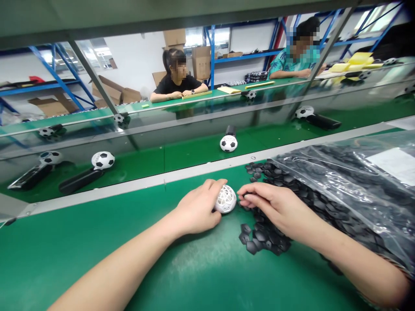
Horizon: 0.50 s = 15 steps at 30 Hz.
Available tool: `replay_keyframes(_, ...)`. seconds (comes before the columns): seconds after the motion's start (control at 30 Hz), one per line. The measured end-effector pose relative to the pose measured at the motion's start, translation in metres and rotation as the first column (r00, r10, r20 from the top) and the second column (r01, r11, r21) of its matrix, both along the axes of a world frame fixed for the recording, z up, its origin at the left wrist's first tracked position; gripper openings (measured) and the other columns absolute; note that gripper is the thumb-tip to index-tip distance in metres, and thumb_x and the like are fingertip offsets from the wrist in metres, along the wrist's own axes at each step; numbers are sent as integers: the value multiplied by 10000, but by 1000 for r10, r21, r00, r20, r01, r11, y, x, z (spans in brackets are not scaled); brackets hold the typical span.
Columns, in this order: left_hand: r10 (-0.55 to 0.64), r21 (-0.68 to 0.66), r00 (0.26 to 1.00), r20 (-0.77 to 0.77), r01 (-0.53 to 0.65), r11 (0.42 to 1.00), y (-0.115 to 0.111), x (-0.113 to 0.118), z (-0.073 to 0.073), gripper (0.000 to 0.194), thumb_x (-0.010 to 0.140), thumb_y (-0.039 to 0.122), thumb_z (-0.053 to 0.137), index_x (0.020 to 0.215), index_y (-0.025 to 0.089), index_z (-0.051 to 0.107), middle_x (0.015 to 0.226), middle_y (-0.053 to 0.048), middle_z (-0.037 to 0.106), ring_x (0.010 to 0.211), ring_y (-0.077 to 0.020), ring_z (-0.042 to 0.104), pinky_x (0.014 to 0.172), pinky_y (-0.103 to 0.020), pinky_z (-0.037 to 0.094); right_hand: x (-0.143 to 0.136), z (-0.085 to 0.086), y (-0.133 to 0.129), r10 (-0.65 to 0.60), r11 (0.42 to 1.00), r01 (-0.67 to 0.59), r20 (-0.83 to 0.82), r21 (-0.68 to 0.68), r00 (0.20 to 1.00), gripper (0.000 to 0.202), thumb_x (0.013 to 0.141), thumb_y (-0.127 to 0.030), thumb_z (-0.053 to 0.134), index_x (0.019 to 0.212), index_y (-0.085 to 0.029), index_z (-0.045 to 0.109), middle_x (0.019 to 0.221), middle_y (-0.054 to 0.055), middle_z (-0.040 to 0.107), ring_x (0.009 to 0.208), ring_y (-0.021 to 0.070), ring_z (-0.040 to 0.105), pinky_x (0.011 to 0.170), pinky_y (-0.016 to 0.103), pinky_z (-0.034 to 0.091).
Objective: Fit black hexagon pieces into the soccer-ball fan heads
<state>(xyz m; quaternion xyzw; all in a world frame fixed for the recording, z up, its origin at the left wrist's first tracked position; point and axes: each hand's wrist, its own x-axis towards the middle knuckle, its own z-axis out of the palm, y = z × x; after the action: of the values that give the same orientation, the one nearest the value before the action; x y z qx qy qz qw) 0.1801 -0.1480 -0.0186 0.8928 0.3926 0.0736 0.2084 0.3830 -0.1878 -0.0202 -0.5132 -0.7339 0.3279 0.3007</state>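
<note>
My left hand (202, 207) is wrapped round the left side of a white openwork soccer-ball shell (227, 199) on the green bench. Holes show across the shell's face, and its left part is hidden under my fingers. Just right of it, my right hand (269, 203) pinches a small black pentagon piece (245, 195) between thumb and fingertips, slightly apart from the shell. Under and around that hand lies a spread of loose black pentagon pieces (259, 237), running back to the right beneath a clear plastic bag (350, 181).
Beyond the bench's metal edge (139, 183), a green conveyor belt (181, 151) carries several soccer balls with black handles, one of them (228, 143) straight ahead. Across it, two people (177, 82) sit at another green bench. Cardboard boxes (201, 62) and blue shelving stand behind.
</note>
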Motion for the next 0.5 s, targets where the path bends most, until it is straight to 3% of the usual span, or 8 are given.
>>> replay_keyframes(0.1,25,-24,1000,-7,-25,999,2,0,-1,714,665,181,493,1336,225,255,1250,-97,443,1109,-271,495,911,-399,439,0,2,-1,-52,999,52,-31,-3,998,137,900,-299,391,891,-235,511,818,11,636,756,168,600,671,290,480)
replay_keyframes(0.23,73,-30,997,14,-73,997,3,-1,-1,744,676,231,541,1351,281,235,1249,-70,446,1135,-266,478,912,-396,439,-6,2,-2,-71,987,72,-17,143,997,109,864,-276,466,788,-225,525,812,11,590,781,174,560,712,299,448)
replay_keyframes(0.5,138,-10,987,76,-138,990,3,-1,-5,806,627,465,668,1327,298,305,1252,-45,468,1067,-265,529,859,-373,472,-20,-5,-7,-10,998,16,-100,54,995,109,847,-241,500,834,-226,607,827,-1,627,781,163,579,709,274,440)
